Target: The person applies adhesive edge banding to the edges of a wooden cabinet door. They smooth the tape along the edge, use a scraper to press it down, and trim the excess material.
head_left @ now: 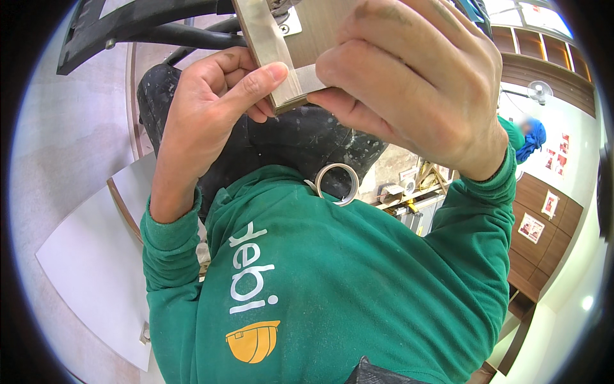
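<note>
A wood-toned board [316, 35] at top centre has a metal plate [288, 24] with a screw and pale tape [286, 83] along its side and lower edge. My left hand [217, 105] grips the board's lower left corner, thumb pressed on the tape. My right hand [416, 89], fingers curled, pinches the tape at the lower edge; its fingertips are partly hidden. A tape roll [354, 185] rests on my lap.
A black metal frame [147, 35] is at upper left, a curved white panel [89, 262] at lower left. Tools and scraps [406, 198] lie beyond my right knee. A co-worker in a blue head covering [531, 144], a fan [539, 93] and wooden cabinets [550, 249] are at right.
</note>
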The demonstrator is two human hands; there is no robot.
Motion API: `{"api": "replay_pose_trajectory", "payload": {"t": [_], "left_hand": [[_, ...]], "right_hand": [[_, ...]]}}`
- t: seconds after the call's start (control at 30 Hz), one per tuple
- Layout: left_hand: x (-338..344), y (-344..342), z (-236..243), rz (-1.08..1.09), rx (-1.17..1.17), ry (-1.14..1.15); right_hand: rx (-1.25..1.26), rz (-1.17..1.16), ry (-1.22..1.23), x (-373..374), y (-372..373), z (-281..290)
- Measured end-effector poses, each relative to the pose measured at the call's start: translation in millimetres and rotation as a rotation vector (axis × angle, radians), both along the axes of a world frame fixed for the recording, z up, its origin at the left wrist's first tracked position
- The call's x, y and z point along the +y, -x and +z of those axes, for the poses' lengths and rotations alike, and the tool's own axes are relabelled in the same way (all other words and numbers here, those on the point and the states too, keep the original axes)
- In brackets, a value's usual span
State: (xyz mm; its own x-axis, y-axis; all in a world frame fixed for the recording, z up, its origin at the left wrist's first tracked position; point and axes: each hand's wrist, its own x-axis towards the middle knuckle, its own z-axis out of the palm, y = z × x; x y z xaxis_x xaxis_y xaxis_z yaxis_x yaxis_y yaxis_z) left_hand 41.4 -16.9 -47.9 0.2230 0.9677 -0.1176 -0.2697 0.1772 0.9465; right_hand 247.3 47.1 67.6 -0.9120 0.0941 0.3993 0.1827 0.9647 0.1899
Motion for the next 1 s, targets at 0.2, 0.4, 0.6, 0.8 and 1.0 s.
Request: {"api": "replay_pose_trajectory", "payload": {"t": [0.2, 0.4, 0.6, 0.8, 1.0], "left_hand": [[0.0, 0.1, 1.2, -0.003, 0.014, 0.014], [-0.2, -0.9, 1.8, -0.004, 0.013, 0.038], [-1.0, -0.4, 2.4, 0.011, 0.016, 0.023], [-0.9, 0.4, 3.4, 0.0, 0.017, 0.018], [-0.5, 1.2, 1.6, -0.01, 0.01, 0.007]], "right_hand": [[-0.034, 0.002, -0.015, 2.8, -3.1, 4.1], [0.243, 0.023, -0.079, 3.8, 9.0, -3.1], [0.243, 0.04, -0.085, 4.7, 8.1, -14.8], [0.167, 0.035, -0.074, 3.7, 5.9, -14.0], [0.139, 0.034, -0.077, 4.9, 5.2, -14.0]]}}
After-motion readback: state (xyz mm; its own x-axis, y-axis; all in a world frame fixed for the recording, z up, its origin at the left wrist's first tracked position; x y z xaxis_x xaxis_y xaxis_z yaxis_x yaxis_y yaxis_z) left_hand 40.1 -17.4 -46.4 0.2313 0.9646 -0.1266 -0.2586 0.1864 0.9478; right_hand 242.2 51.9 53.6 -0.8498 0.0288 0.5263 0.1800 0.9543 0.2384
